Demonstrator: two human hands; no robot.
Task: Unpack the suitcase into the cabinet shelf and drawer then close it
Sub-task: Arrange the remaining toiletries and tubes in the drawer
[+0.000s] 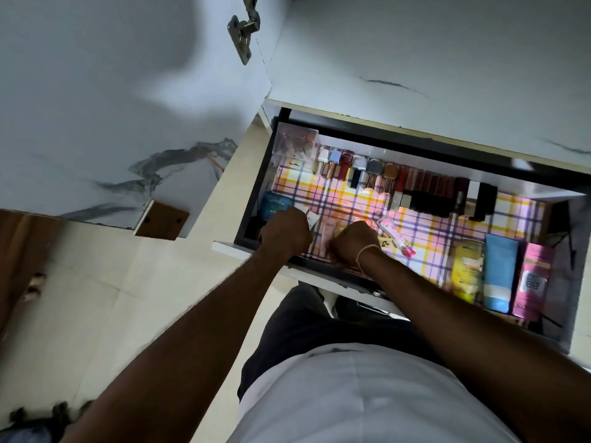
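- Below the white marble-patterned cabinet shelf (447,59), the drawer (252,187) stands pulled out, its bottom lined with a pink, yellow and purple checked liner (431,231).
- Along the drawer's back edge lies a row of nail polish bottles (351,167), followed to the right by dark lipstick tubes (428,193) packed side by side.
- At the back left corner sits a clear plastic box (295,143).
- At the right end of the drawer, three tubes lie next to each other: a yellow tube (467,270), a blue tube (499,273) and a pink tube (532,279).
- Near the front left, the left hand (286,231) is curled into a closed grip beside a blue round jar (275,204); a small white item shows at its fingers, but what exactly it holds cannot be told.
- Just beside it, the right hand (353,243), with a thin thread bracelet (367,252) at the wrist, is curled with knuckles up over a pale pink tube (327,231) lying on the liner; whether its grip closes on anything cannot be told.
- A small pink and white tube (395,235) lies on the liner just right of the right hand.
- To the left, the cabinet door (96,123) hangs open, with a metal hinge (244,27) near its top edge.
- No suitcase is in view.
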